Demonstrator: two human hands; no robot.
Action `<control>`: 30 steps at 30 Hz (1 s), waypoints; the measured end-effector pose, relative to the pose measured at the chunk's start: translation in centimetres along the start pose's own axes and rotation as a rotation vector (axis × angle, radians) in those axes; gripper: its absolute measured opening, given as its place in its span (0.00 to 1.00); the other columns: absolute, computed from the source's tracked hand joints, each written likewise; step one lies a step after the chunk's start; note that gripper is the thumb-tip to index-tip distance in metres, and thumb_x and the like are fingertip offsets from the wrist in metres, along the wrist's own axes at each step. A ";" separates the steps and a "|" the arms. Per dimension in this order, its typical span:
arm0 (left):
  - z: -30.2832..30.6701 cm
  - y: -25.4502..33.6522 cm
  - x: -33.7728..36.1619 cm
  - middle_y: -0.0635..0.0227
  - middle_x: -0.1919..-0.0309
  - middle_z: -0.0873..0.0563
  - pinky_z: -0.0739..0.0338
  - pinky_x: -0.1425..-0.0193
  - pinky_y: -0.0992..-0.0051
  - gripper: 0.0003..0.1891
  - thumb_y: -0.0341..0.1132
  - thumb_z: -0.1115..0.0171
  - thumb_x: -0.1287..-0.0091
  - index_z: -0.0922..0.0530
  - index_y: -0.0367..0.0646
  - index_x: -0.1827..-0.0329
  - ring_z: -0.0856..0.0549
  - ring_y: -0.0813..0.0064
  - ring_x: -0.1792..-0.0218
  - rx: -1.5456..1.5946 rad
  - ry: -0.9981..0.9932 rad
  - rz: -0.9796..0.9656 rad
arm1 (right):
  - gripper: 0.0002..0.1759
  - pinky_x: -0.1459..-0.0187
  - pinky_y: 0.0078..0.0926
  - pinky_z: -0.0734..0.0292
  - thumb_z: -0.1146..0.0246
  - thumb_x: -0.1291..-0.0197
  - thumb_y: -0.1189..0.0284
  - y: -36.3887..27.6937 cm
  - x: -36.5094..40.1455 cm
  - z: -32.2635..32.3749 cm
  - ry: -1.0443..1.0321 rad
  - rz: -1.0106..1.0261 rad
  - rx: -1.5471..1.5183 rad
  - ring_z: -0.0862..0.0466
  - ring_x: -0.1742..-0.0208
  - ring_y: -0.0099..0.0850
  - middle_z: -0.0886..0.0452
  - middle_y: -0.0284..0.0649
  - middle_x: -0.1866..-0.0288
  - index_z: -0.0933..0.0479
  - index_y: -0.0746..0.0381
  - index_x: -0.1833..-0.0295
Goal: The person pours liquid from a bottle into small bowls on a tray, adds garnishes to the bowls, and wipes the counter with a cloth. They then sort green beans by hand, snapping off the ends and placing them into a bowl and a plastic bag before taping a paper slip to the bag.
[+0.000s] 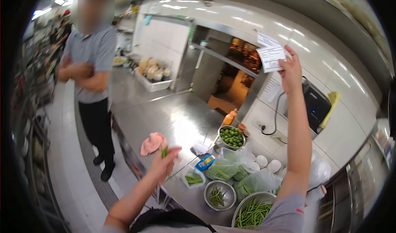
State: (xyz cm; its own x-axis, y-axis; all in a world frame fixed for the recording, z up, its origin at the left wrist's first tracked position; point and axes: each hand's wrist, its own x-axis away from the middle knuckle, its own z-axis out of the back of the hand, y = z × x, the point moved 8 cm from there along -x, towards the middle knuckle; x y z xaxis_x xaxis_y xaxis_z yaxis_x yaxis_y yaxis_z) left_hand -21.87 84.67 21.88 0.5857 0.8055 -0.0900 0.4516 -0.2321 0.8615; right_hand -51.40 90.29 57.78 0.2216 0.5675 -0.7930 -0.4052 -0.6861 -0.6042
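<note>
My right hand is raised against the tiled wall, its fingers closed on a printed paper slip; a second slip sits just above it. Low at the left, my left hand is slightly blurred and grips a green bean over the counter's front edge. Nearby stand a clear plastic tub of cut green pieces and a small steel bowl holding a few beans. A larger steel bowl full of long green beans is partly hidden by my right arm.
A pink cloth lies on the steel counter. Toward the wall are a bowl of green limes, plastic bags of greens, white cups and a black device. A person stands in the left aisle, arms folded.
</note>
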 end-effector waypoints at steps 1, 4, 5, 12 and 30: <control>-0.9 1.7 -0.3 0.71 0.69 0.20 0.52 0.88 0.87 0.15 0.36 0.47 0.35 0.28 0.39 0.48 0.42 0.93 0.89 0.023 -0.025 -0.024 | 0.28 0.65 0.15 0.28 0.49 0.47 0.86 0.7 1.8 -3.8 -0.030 -0.026 -0.087 0.22 0.61 0.22 0.23 0.39 0.52 0.41 0.61 0.39; -2.1 5.8 -0.6 0.54 0.55 0.20 0.47 0.85 0.90 0.24 0.44 0.48 0.35 0.33 0.37 0.42 0.45 0.92 0.88 0.084 -0.116 -0.147 | 0.29 0.62 0.13 0.30 0.48 0.50 0.87 3.7 7.9 -14.1 -0.291 -0.142 -0.240 0.24 0.56 0.21 0.25 0.39 0.49 0.39 0.64 0.40; -1.4 6.6 -0.6 0.53 0.52 0.22 0.40 0.79 0.89 0.25 0.45 0.49 0.35 0.34 0.36 0.41 0.40 0.90 0.86 0.104 -0.100 -0.209 | 0.28 0.54 0.18 0.30 0.48 0.50 0.87 5.1 10.2 -16.7 -0.320 -0.168 -0.275 0.24 0.53 0.23 0.25 0.40 0.48 0.39 0.65 0.40; 5.4 9.9 5.3 0.65 0.68 0.19 0.30 0.79 0.87 0.19 0.36 0.33 0.47 0.24 0.33 0.56 0.21 0.82 0.79 -0.252 0.370 -0.451 | 0.21 0.61 0.23 0.27 0.48 0.54 0.81 5.3 22.5 -29.1 -0.852 0.041 0.108 0.21 0.64 0.32 0.22 0.44 0.57 0.25 0.63 0.50; 30.4 -5.2 -4.9 0.76 0.86 0.31 0.52 0.90 0.79 0.11 0.33 0.30 0.50 0.28 0.44 0.77 0.42 0.85 0.91 0.067 0.824 0.178 | 0.21 0.57 0.20 0.27 0.43 0.50 0.81 17.7 36.2 -33.6 -0.812 -0.533 -0.042 0.21 0.60 0.23 0.20 0.42 0.58 0.26 0.63 0.47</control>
State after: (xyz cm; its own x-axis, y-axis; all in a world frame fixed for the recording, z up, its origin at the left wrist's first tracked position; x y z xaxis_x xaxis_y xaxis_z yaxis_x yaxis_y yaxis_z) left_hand -6.63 65.41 2.64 -0.0143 0.8881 0.4594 0.4533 -0.4038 0.7947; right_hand -20.80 83.40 15.78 -0.3192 0.9389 -0.1288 -0.3935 -0.2549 -0.8833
